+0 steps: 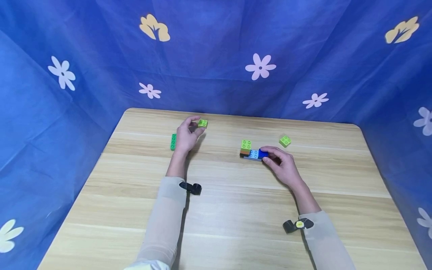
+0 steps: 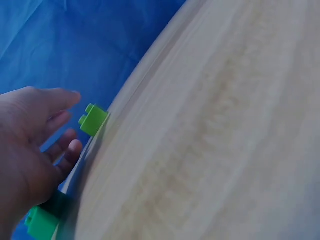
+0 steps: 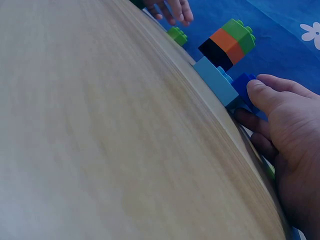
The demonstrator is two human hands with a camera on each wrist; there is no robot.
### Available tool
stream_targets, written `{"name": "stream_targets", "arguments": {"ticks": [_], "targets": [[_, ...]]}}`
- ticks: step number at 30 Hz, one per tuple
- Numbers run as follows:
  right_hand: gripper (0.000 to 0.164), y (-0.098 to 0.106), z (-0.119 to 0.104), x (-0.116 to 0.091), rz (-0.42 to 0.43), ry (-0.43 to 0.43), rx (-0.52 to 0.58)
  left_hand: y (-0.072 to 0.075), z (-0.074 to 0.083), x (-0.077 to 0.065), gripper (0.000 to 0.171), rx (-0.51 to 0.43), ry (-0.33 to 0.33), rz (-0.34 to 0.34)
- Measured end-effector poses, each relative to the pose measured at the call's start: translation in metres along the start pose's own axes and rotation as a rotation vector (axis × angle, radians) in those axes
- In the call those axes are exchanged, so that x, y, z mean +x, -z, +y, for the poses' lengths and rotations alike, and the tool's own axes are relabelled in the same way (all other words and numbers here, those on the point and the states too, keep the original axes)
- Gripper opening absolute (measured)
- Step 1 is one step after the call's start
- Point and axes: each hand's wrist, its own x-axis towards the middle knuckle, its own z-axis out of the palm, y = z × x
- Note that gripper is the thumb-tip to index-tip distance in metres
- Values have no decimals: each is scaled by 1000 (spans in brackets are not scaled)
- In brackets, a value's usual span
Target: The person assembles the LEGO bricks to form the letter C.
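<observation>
My right hand point(image 1: 282, 165) pinches a dark blue brick point(image 3: 244, 89) between thumb and fingers. That brick sits at one end of a light blue brick point(image 3: 215, 81), low on the table. At the other end rises a stack with a black brick point(image 3: 216, 53), an orange brick point(image 3: 228, 44) and a lime green brick point(image 1: 246, 145) on top. My left hand point(image 1: 187, 135) reaches toward a loose lime green brick point(image 2: 93, 120). In the left wrist view its fingers are apart from that brick and hold nothing.
A darker green brick point(image 1: 173, 142) lies beside the left hand, partly hidden by it. Another lime green brick point(image 1: 285, 141) lies behind the right hand. The wooden table point(image 1: 222, 210) ends at a blue flowered curtain point(image 1: 209, 56).
</observation>
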Motion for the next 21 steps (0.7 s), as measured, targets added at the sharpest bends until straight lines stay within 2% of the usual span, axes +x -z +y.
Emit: {"name": "stream_targets", "arguments": {"ticks": [11, 21], "targets": [[32, 0, 1, 0, -6, -32, 7, -3, -12, 9, 49, 69, 18, -83], [31, 0, 2, -1, -1, -11, -2, -4, -15, 9, 44, 21, -22, -104]]}}
